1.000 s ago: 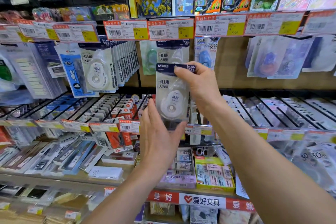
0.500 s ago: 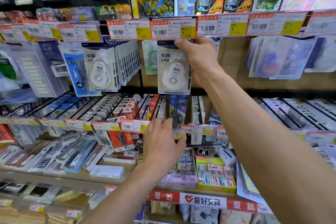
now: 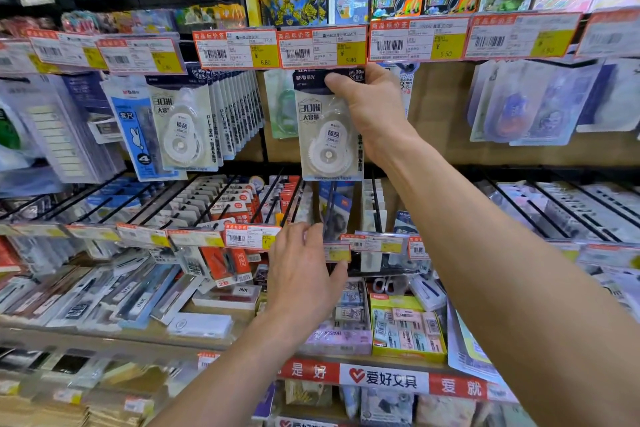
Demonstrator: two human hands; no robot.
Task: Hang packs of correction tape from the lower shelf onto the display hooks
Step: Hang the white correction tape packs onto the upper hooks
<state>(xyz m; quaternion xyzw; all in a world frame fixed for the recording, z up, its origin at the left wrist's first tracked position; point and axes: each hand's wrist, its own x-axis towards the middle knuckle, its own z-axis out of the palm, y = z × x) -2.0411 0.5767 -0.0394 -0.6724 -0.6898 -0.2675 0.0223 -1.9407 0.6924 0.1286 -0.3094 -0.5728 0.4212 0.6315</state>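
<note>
The right hand pinches the correction tape pack at its top; the left hand, fingers relaxed, is well below this grip.

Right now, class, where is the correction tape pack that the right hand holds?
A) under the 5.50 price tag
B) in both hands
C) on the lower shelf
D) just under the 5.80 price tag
D: the right hand pinches the top of the correction tape pack directly beneath the 5.80 price tag.
</note>
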